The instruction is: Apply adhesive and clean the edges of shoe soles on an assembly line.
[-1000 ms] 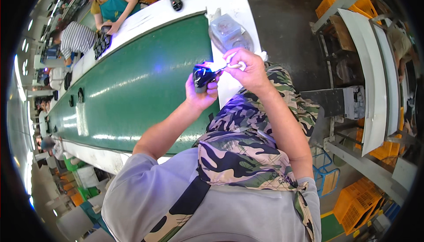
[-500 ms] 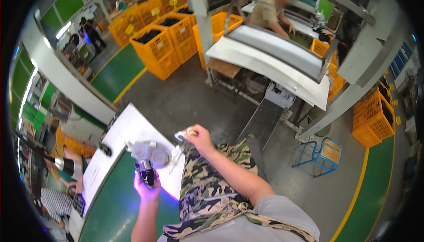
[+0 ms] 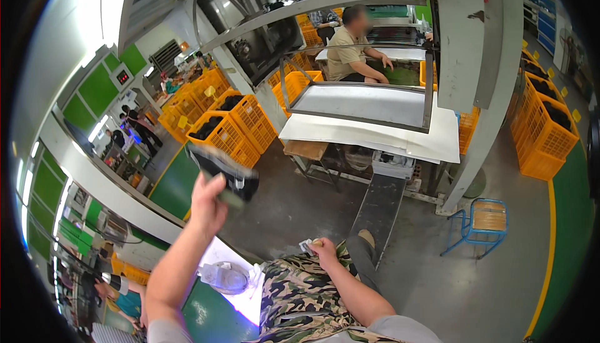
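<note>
Raised in front of me, my left hand point(image 3: 208, 208) is closed around a black shoe point(image 3: 240, 180), which is blurred by motion. Low by my camouflage apron point(image 3: 294, 287), my right hand point(image 3: 325, 254) pinches a small tool point(image 3: 307, 247) with a pale, yellowish handle and a whitish end; its exact kind does not show. A translucent plastic tub point(image 3: 225, 278) sits on the brightly lit white tabletop point(image 3: 249, 308), with whitish scraps beside it.
A metal-framed press with a white sheet point(image 3: 375, 133) stands ahead, with a seated person point(image 3: 350, 49) behind it. Yellow crates point(image 3: 228, 133) of black items are stacked at the far left and right. A blue stool point(image 3: 484, 221) is on the right; another person point(image 3: 128, 296) works at lower left.
My left hand has lifted the black shoe from over the table, up and away from me. My right hand has shifted right and lower. The view has tilted up.
</note>
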Demonstrator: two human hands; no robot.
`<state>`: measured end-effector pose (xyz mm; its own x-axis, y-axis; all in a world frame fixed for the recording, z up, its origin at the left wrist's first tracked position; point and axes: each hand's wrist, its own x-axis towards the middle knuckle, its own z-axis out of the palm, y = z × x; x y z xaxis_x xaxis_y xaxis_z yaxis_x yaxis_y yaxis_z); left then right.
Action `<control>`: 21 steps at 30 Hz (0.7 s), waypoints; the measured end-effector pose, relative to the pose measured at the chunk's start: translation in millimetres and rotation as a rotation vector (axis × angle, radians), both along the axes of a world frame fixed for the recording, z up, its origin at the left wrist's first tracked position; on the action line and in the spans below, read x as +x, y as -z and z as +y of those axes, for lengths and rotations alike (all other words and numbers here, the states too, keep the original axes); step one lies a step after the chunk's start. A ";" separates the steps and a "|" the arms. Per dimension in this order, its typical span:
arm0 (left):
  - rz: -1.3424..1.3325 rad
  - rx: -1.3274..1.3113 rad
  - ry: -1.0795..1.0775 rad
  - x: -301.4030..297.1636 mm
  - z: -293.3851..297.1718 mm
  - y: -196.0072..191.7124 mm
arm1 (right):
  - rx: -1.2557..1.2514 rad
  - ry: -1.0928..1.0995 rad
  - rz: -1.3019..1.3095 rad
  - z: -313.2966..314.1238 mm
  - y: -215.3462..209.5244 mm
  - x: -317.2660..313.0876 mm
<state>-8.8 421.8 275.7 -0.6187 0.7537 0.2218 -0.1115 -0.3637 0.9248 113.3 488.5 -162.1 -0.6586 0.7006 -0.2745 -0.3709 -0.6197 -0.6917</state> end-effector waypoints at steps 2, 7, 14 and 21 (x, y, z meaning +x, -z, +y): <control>0.147 0.041 0.023 8.9 52.8 -56.3 | 0.018 -0.024 -0.019 4.0 9.3 -0.7; 0.512 0.142 -0.072 29.9 166.0 -192.6 | -0.010 -0.094 0.008 15.1 1.5 -5.1; 1.046 0.124 -0.121 73.1 309.0 -312.0 | -0.064 -0.040 0.001 35.6 5.5 -1.2; 1.132 -0.134 -0.185 157.1 380.9 -319.9 | -0.116 -0.055 0.081 37.5 7.7 1.1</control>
<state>148.3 802.6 595.6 -0.2199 0.7320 0.6448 0.8511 -0.1790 0.4935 114.4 526.0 -169.8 -0.7182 0.6298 -0.2958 -0.3860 -0.7143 -0.5838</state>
